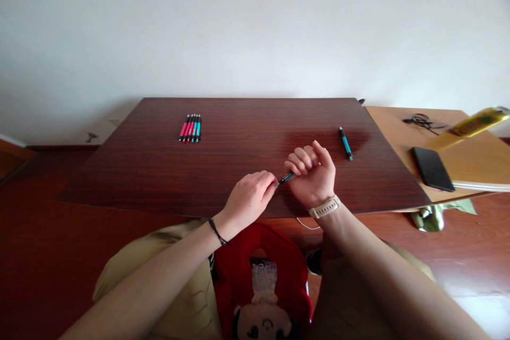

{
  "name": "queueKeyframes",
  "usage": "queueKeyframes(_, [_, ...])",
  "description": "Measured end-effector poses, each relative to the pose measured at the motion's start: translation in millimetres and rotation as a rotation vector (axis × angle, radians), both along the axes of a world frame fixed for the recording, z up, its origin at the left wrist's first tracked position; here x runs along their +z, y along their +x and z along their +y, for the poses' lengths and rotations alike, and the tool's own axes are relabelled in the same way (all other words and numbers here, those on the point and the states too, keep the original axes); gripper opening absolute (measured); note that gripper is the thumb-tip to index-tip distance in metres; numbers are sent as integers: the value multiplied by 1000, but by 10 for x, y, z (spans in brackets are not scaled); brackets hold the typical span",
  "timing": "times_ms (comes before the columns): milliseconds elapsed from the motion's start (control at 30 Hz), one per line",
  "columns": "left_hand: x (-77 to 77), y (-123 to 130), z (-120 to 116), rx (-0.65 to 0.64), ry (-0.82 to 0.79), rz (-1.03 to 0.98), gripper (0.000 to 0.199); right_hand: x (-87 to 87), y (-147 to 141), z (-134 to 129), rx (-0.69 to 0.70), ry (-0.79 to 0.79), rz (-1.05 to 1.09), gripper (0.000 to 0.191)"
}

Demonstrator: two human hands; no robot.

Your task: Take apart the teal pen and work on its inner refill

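Note:
Above the table's front edge, both hands hold one dark pen (286, 177) with a bit of blue at its left end. My left hand (252, 194) pinches that left end between thumb and fingers. My right hand (313, 172), palm turned up, has its fingers curled round the other end, which they hide. A teal and black pen (345, 144) lies alone on the table to the right of my right hand. Farther back on the left, several pink and teal pens (190, 128) lie side by side in a neat row.
The dark wooden table (247, 122) stands against a white wall. On a lighter table (474, 156) to the right are a black phone (432, 169), a black cable (424, 122) and a yellow can (480, 121). A red plush cushion (229, 276) rests between the knees.

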State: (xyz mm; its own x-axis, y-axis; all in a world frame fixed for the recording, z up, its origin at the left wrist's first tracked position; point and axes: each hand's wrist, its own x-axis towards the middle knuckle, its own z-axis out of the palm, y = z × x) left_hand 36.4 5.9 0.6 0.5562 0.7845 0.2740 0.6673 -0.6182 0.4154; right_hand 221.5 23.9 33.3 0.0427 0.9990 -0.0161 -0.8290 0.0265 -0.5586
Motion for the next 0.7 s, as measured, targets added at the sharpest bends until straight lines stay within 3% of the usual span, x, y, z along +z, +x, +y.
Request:
queueKeyframes(133, [20, -5, 16, 21, -28, -74, 11, 2, -62, 16, 16, 23, 39, 75])
queueKeyframes(367, [43, 22, -5, -71, -96, -186, 24, -23, 42, 79, 11, 24, 92, 74])
queueKeyframes(567, [76, -33, 61, -198, -95, -206, 16, -54, 43, 48, 97, -28, 135, 74])
queueKeyframes(700, [80, -79, 92, -170, -89, -236, 21, -55, 26, 33, 128, -64, 160, 72])
